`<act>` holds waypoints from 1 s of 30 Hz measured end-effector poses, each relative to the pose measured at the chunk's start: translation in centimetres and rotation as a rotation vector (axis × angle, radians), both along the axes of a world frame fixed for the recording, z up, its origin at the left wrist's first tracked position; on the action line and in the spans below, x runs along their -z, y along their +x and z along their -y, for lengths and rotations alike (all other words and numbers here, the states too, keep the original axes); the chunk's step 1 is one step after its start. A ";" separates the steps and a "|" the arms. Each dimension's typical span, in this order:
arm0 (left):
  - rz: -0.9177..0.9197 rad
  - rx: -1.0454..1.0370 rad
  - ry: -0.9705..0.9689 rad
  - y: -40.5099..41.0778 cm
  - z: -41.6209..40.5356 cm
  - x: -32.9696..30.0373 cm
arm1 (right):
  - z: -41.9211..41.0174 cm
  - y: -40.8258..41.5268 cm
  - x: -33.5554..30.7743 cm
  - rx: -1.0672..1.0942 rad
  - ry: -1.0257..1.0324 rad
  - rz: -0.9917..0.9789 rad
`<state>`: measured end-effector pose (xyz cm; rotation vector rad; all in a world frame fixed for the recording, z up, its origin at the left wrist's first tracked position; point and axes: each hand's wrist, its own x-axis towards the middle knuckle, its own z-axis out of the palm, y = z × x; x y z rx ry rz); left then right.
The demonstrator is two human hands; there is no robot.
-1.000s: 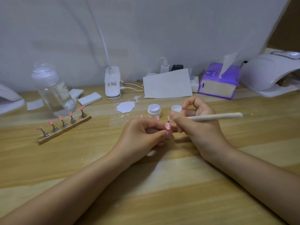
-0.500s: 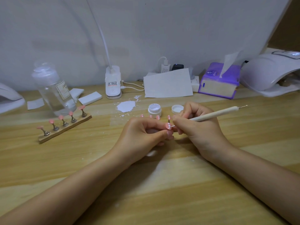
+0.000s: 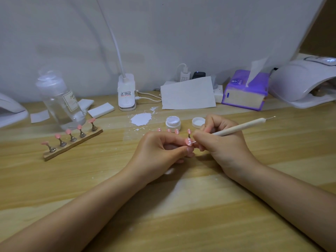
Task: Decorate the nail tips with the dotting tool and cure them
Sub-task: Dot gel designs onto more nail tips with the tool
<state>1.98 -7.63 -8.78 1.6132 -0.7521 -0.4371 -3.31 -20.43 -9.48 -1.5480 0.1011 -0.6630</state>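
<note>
My left hand [image 3: 160,151] pinches a pink nail tip [image 3: 188,142] with white dots on it, at the middle of the wooden table [image 3: 91,179]. My right hand [image 3: 221,144] grips a white dotting tool [image 3: 241,127]; its metal point touches that tip. Behind my hands, several dotted pink tips [image 3: 172,130] stand on a holder mostly hidden by my fingers. An open white gel jar [image 3: 173,122] and its lid [image 3: 198,122] sit just beyond. At the left, a wooden holder [image 3: 72,142] carries several plain pink tips. The white curing lamp [image 3: 305,82] is at the far right.
A clear bottle [image 3: 60,100], white pads [image 3: 101,110] and a lamp base [image 3: 126,93] with cables stand along the back. A white paint smear [image 3: 141,119], a paper sheet [image 3: 188,93] and a purple tissue box [image 3: 245,90] lie behind the jar. Another white device [image 3: 9,110] is at the left edge.
The dotting tool's rear end has tilted upward and its point has come down onto the held nail tip. My left hand has barely moved.
</note>
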 end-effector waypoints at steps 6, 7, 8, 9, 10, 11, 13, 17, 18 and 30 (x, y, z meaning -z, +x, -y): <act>0.008 0.003 0.011 0.0 0.0 0.0 | 0.0 0.0 0.0 -0.006 -0.013 -0.003; 0.007 0.003 0.012 0.0 0.0 0.0 | 0.1 0.0 0.1 -0.001 -0.014 -0.004; 0.005 0.001 0.014 0.0 0.0 0.0 | 0.1 0.0 0.1 0.005 -0.011 -0.002; 0.003 0.000 0.014 0.0 0.0 0.0 | 0.1 0.0 0.1 0.008 -0.005 0.001; 0.000 0.000 0.014 0.0 0.0 0.0 | 0.1 0.1 0.1 0.006 0.001 0.005; -0.001 0.002 0.013 0.0 0.0 0.0 | 0.0 0.1 0.1 -0.001 0.004 0.008; 0.005 0.006 0.013 0.0 0.0 0.0 | 0.1 0.1 0.2 -0.008 -0.001 0.003; 0.015 0.014 0.008 0.0 0.0 0.1 | 0.1 0.1 0.2 -0.001 0.010 0.002; 0.017 0.014 0.005 0.1 0.0 0.1 | 0.1 0.1 0.2 0.001 0.011 0.002; 0.052 0.052 -0.099 0.0 -0.6 0.4 | 0.6 -0.1 -0.7 0.256 0.135 0.103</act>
